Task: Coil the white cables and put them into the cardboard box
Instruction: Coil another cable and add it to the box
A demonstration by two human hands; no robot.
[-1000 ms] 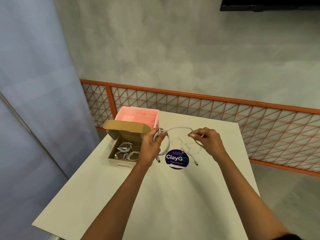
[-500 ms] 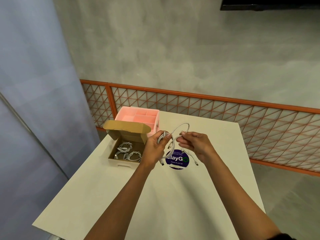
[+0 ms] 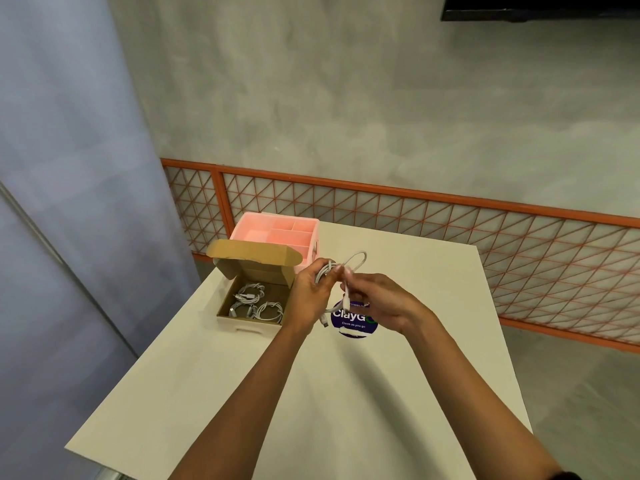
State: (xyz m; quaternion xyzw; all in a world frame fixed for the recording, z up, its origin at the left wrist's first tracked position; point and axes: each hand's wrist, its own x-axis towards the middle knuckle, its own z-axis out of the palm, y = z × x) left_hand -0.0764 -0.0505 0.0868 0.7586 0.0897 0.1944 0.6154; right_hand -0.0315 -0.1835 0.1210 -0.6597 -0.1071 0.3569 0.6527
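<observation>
A white cable is held above the table between both hands, a loop of it arching up behind my fingers. My left hand grips the gathered coil of this cable. My right hand pinches the cable's loose end close against the left hand's fingers. A plug end dangles below the left hand. The open cardboard box stands left of my hands with its lid flap raised, and several coiled white cables lie inside it.
A pink compartment organiser stands behind the box at the table's far left corner. A round purple ClayGo sticker lies on the cream table under my hands. An orange lattice railing runs behind the table; a blue wall is at left.
My right hand has moved left from about a hand's width away until it meets my left hand. The wide loop of cable has shrunk into a small loop at the left hand.
</observation>
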